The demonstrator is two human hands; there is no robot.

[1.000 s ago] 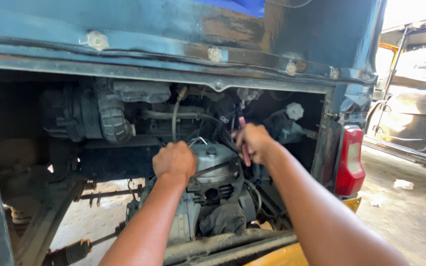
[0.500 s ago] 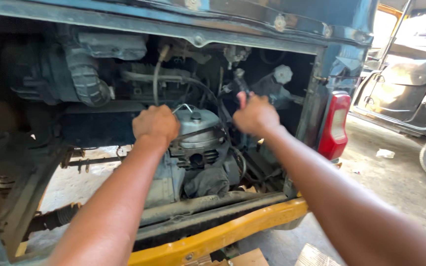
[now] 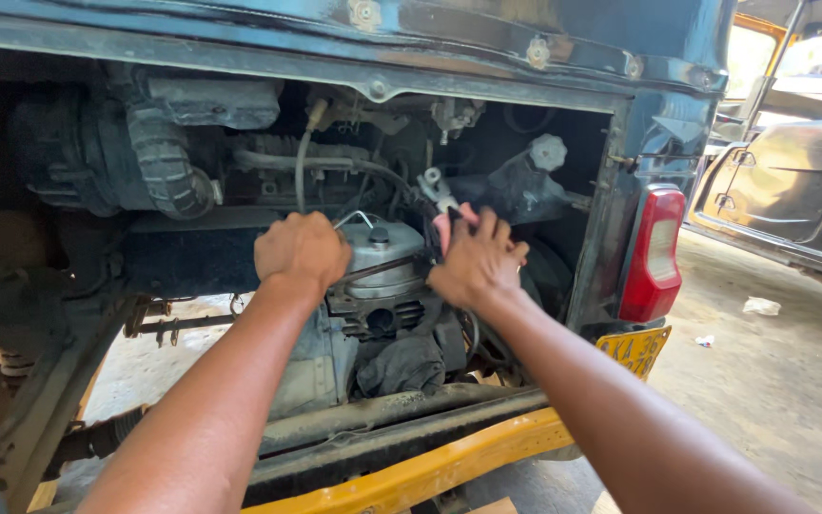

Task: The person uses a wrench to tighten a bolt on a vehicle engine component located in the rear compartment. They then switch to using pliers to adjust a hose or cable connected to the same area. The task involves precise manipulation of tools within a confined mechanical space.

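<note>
I look into the open rear engine bay of a dark blue three-wheeler. My left hand [image 3: 302, 250] is closed and rests on the left top edge of a round grey metal engine cover [image 3: 384, 259]. My right hand [image 3: 476, 263] sits just right of that cover, gripping pliers with red handles [image 3: 441, 205] whose metal jaws point up and left among black hoses and wires [image 3: 373, 176]. What the jaws touch is hard to tell.
A ribbed black air hose [image 3: 159, 157] runs at upper left. A red tail light [image 3: 654, 252] and yellow bumper [image 3: 430, 466] frame the bay's right and bottom. Another dark vehicle [image 3: 801, 181] stands at right on a concrete floor with litter.
The view has shifted a little. My right hand has come down and closer to the grey cover, with the pliers showing above its fingers. My left hand stays on the cover.
</note>
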